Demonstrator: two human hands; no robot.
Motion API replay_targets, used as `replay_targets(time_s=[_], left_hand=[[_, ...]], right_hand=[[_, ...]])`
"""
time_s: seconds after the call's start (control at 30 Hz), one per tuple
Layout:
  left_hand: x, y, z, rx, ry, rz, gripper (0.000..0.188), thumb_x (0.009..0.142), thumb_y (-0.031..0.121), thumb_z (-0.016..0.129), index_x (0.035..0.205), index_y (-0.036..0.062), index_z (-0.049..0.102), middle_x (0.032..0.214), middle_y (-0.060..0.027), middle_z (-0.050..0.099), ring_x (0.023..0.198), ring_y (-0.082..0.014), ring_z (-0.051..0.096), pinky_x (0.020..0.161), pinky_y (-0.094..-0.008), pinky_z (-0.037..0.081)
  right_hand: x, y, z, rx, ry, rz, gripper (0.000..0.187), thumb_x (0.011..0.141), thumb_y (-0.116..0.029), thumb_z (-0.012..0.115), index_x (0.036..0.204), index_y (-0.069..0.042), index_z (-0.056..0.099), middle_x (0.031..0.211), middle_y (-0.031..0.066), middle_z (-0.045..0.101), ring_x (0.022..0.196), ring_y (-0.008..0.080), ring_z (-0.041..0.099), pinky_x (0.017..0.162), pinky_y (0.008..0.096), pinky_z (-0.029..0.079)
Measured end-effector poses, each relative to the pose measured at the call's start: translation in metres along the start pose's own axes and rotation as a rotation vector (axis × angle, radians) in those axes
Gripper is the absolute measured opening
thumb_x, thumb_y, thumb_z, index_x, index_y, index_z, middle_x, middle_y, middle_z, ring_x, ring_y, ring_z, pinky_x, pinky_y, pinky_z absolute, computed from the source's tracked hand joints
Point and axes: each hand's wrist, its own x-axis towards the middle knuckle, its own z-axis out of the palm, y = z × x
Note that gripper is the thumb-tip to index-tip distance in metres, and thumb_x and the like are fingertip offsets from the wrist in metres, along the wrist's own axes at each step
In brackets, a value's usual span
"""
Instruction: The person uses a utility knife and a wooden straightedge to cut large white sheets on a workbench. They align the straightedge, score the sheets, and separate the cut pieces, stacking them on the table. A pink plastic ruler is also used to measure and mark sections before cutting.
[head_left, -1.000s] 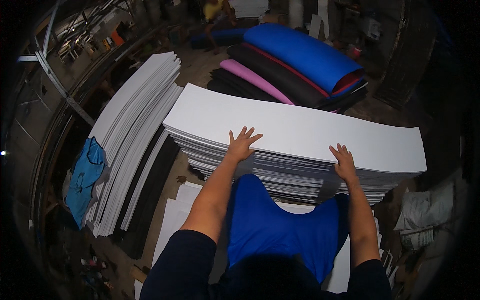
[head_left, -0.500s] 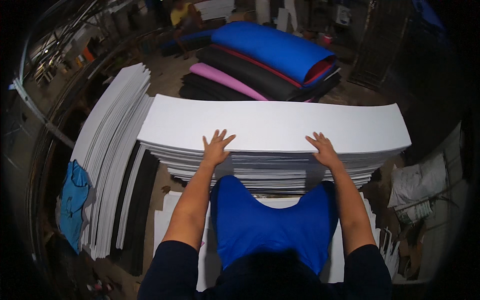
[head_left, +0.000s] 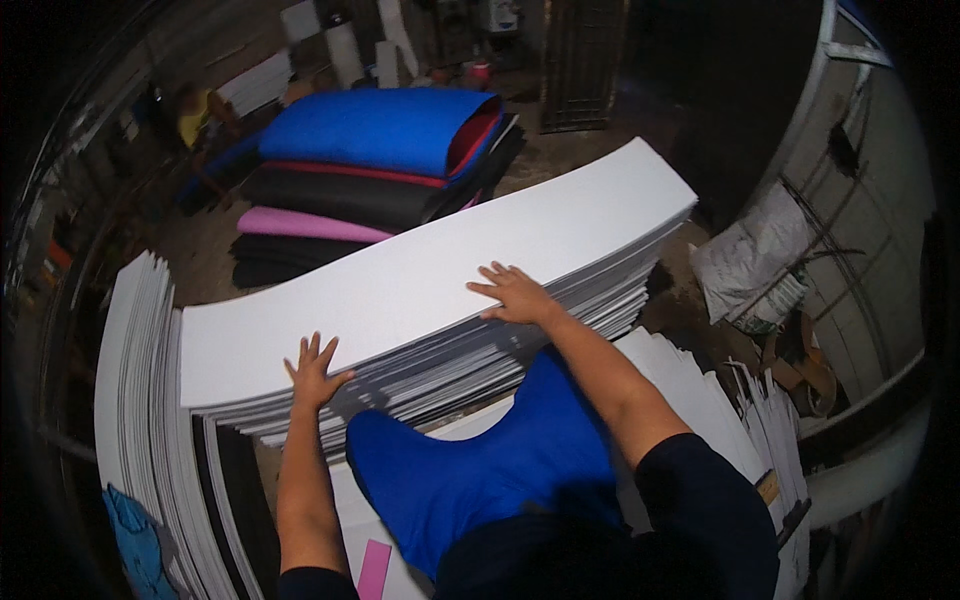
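Note:
A tall stack of long white sheets (head_left: pixel 430 265) lies across in front of me, its layered grey and white edges facing my knees. My left hand (head_left: pixel 315 374) rests with spread fingers near the front edge of the top sheet, left of the middle. Farther right, my right hand (head_left: pixel 515 295) is on the same sheet, palm down and fingers apart. Neither hand grips anything. Below the stack are my legs in blue trousers (head_left: pixel 490 465).
Another stack of long sheets (head_left: pixel 135 360) stands at the left, with a light-blue cloth (head_left: pixel 138 540) on it. Behind are folded blue sheets (head_left: pixel 370 130) over black and pink ones. White sacks (head_left: pixel 755 250) and loose white strips (head_left: pixel 770 440) lie right. A person in yellow (head_left: pixel 195 120) sits far left.
The view has swung to the right, so the stack now appears slanted. My hands remain spread on the top sheet, the right one now turned more inward. A pink strip has come into view.

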Motion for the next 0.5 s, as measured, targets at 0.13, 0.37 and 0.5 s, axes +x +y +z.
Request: replay_targets(time_s=[0.13, 0.37, 0.5], left_hand=[[0.0053, 0.0011, 0.0067, 0.024, 0.015, 0.000, 0.089, 0.077, 0.071, 0.077, 0.155, 0.0334, 0.053, 0.172, -0.0110, 0.032, 0.160, -0.0374, 0.022, 0.118, -0.0799, 0.009], [0.0049, 0.0005, 0.0073, 0.017, 0.033, 0.008, 0.088, 0.077, 0.070, 0.076, 0.154, 0.0340, 0.054, 0.171, -0.0105, 0.034, 0.160, -0.0362, 0.022, 0.119, -0.0796, 0.009], [0.0040, 0.0000, 0.0072, 0.007, 0.054, 0.011, 0.087, 0.076, 0.071, 0.076, 0.153, 0.0356, 0.055, 0.170, -0.0093, 0.035, 0.160, -0.0350, 0.023, 0.119, -0.0789, 0.009]], right_hand=[[-0.0010, 0.0013, -0.0057, 0.008, -0.022, 0.029, 0.076, 0.092, -0.063, 0.065, 0.160, -0.034, 0.044, 0.167, 0.0147, 0.038, 0.155, 0.0398, 0.031, 0.126, 0.0535, 0.028], [-0.0002, -0.0039, -0.0020, 0.020, -0.007, 0.072, 0.076, 0.093, -0.063, 0.065, 0.160, -0.033, 0.044, 0.168, 0.0152, 0.037, 0.155, 0.0406, 0.031, 0.126, 0.0551, 0.027], [-0.0047, -0.0038, -0.0019, -0.001, 0.010, 0.046, 0.076, 0.094, -0.064, 0.063, 0.160, -0.031, 0.044, 0.168, 0.0161, 0.037, 0.155, 0.0434, 0.031, 0.126, 0.0574, 0.027]])
